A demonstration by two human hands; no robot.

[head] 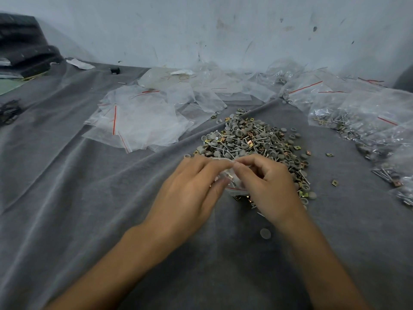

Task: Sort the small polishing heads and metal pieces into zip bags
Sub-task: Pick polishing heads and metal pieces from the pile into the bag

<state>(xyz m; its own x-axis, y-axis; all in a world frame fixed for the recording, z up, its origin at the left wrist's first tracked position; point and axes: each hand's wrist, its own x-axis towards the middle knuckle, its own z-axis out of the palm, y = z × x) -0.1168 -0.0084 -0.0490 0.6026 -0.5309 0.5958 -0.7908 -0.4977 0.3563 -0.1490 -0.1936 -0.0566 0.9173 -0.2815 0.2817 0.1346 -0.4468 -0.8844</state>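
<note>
Clear plastic of a small zip bag (pixel 235 190) is bunched between both hands, just over the near edge of the pile (pixel 252 139) of grey polishing heads and metal pieces. The left hand (pixel 190 189) and right hand (pixel 268 186) both pinch the bag's top with curled fingers. Something shiny seems to be inside; if the pinch slips or the seal closes only partly, the contents could spill back into the pile and mix again

No readable text, labels, numbers; faint red marks on far bag (pixel 165 79) illegible.
</note>
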